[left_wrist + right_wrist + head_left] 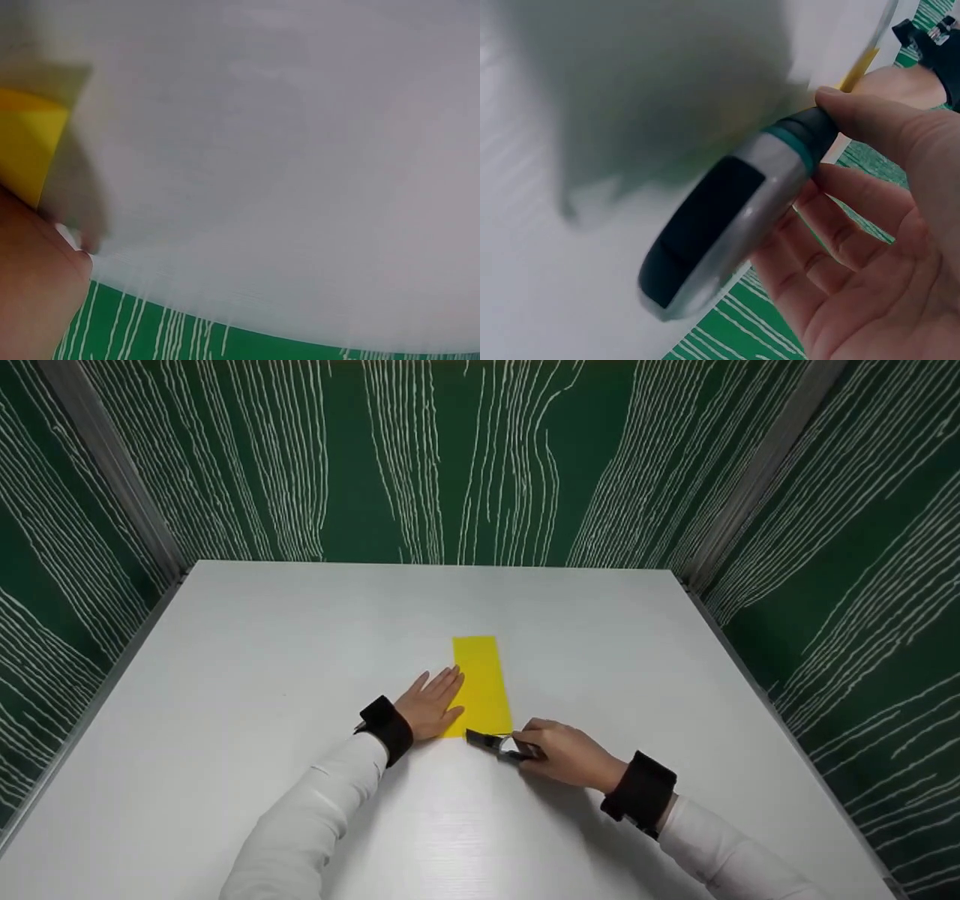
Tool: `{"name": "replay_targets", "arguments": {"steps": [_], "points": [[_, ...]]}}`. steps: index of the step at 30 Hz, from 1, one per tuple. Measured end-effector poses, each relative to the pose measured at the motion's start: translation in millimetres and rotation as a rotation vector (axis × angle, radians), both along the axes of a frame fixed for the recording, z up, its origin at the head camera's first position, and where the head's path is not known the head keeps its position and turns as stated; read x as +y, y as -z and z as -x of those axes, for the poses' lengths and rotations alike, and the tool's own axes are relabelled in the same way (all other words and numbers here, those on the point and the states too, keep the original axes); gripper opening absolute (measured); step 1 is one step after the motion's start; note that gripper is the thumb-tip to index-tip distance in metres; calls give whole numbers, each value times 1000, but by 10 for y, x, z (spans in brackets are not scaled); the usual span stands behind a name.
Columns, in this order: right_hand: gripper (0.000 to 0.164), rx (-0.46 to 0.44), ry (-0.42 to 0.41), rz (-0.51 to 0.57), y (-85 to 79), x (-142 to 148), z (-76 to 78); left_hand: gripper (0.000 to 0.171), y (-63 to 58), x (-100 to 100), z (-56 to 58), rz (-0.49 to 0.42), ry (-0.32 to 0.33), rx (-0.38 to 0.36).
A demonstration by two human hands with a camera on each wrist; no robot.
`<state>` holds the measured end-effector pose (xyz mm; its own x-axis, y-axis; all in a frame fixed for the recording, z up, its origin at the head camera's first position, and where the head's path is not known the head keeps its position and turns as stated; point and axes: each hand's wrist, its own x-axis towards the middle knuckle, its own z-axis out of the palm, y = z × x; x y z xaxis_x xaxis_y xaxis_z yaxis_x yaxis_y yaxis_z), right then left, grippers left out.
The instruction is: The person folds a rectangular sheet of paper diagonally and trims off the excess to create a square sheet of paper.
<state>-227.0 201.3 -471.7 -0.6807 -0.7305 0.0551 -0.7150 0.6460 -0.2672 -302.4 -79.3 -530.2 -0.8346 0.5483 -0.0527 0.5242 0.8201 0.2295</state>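
My left hand (429, 708) lies flat over the left side of an upright yellow sheet (484, 682), fingers stretched out. In the left wrist view part of that hand (37, 277) shows at the lower left, below a yellow corner (30, 142). At the sheet's lower right, my right hand (566, 750) holds a black-and-silver tool (484, 739) whose dark end lies at the bottom edge. The right wrist view shows the tool's rounded body (727, 217), with a black panel and teal band, pinched at its narrow black neck. The exact kind of tool is unclear.
The white table (262, 622) stretches around the sheet on every side. Green walls with wavy white lines (480, 457) stand behind and at both sides, with grey posts (112, 457) at the far corners. Black bands (641, 791) wrap both wrists.
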Motion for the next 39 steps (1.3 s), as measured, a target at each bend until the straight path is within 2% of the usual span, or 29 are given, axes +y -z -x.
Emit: {"name": "replay_targets", "arguments": {"steps": [9, 21, 27, 34, 39], "points": [[24, -6, -25, -33, 37, -123, -59, 65, -45, 8, -31, -11, -4, -6], [30, 34, -22, -36, 58, -134, -118, 69, 0, 9, 7, -13, -13, -18], [30, 48, 19, -19, 86, -140, -149, 75, -5, 1, 10, -8, -18, -30], [21, 64, 89, 13, 141, -119, -195, 93, 9, 16, 8, 27, -22, -23], [22, 46, 153, 23, 168, -94, -217, 99, -4, 28, -10, 35, -36, -21]]}}
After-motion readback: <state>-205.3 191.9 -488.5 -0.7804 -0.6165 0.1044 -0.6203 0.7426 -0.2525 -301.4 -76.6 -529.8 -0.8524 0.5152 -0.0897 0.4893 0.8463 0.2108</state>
